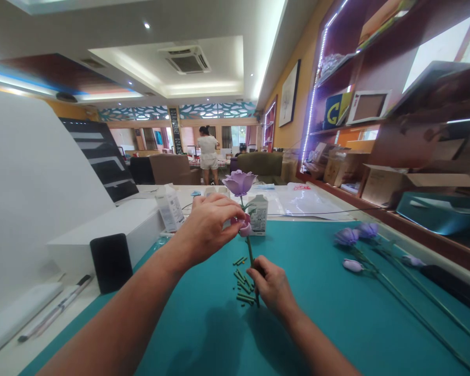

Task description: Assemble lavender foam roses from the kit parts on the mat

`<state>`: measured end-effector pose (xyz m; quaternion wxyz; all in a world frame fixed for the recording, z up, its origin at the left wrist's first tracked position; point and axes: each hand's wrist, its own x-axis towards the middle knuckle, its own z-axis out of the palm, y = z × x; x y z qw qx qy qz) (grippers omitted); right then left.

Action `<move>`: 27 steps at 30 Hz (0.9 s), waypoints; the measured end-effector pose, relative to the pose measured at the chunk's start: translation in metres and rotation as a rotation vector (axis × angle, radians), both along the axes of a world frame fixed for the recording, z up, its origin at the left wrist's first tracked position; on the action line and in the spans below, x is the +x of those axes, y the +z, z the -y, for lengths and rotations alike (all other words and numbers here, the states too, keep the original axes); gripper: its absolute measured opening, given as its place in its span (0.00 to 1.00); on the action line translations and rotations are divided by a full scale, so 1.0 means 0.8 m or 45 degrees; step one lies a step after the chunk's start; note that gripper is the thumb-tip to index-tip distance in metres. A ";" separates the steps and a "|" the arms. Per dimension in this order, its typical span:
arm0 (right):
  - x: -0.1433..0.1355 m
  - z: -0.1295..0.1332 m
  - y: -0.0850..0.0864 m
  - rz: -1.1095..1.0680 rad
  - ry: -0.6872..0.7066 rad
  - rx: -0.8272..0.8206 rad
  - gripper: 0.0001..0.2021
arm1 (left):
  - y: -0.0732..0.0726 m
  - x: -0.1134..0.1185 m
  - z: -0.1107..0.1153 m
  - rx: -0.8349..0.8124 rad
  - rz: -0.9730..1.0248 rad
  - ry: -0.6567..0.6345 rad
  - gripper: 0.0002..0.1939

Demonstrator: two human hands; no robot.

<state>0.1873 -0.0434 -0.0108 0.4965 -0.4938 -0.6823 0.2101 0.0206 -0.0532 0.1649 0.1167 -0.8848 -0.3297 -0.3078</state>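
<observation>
An artificial purple flower (239, 183) stands upright in front of me, its open bloom on top of a green stem (250, 250). My right hand (272, 284) is closed around the lower stem. Higher up, my left hand (213, 224) pinches a smaller pinkish bud (245, 227) just below the bloom, and its fingers partly cover that bud. Short cut pieces of green stem (243, 284) lie on the teal mat (203, 313), left of my right hand.
More purple flowers (347, 236) on long stems lie on the mat's right side, near a dark elongated object (454, 284). Cartons (258, 214) stand behind the mat. At left are a black phone-like slab (110, 262), a white box (102, 230) and pens (57, 308). A person (209, 151) stands far back.
</observation>
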 end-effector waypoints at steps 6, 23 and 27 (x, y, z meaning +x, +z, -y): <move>0.001 -0.001 -0.002 -0.049 0.004 -0.014 0.09 | -0.008 -0.007 0.008 0.007 0.171 0.022 0.09; 0.001 0.000 -0.003 -0.024 -0.005 -0.015 0.10 | -0.035 -0.001 0.019 0.209 0.374 0.146 0.18; 0.006 -0.002 -0.006 -0.019 -0.019 -0.031 0.11 | -0.076 -0.010 0.065 0.108 0.747 0.066 0.14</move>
